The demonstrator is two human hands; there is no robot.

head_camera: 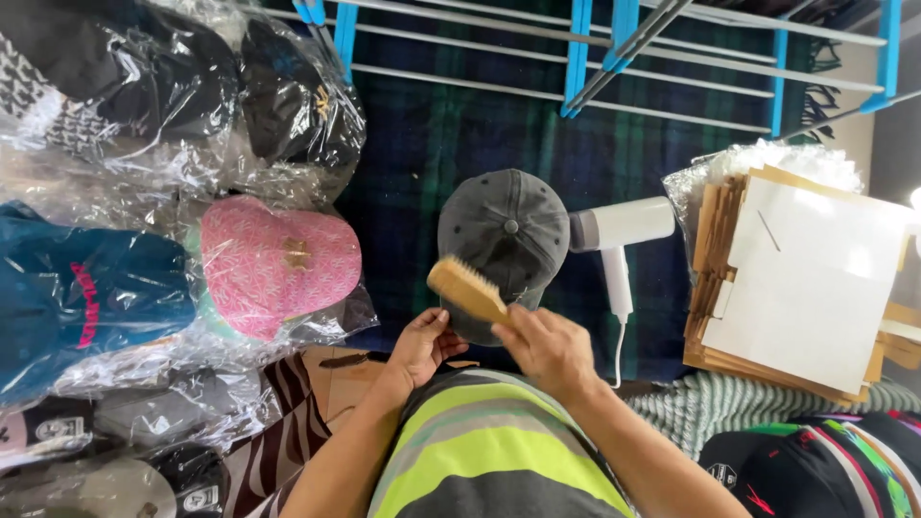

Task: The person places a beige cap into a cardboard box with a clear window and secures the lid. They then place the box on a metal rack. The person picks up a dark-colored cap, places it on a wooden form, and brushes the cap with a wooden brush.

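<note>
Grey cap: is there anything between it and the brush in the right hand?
Nothing visible. The right hand holds the wooden brush directly over the grey cap, while the left hand grips the cap's edge.

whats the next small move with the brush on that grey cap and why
Probably draw the wooden brush across the grey cap in a short stroke. The right hand already holds the brush by its handle with the bristles near the cap's side, and the left hand grips the cap's brim edge, apparently steadying it.
</note>
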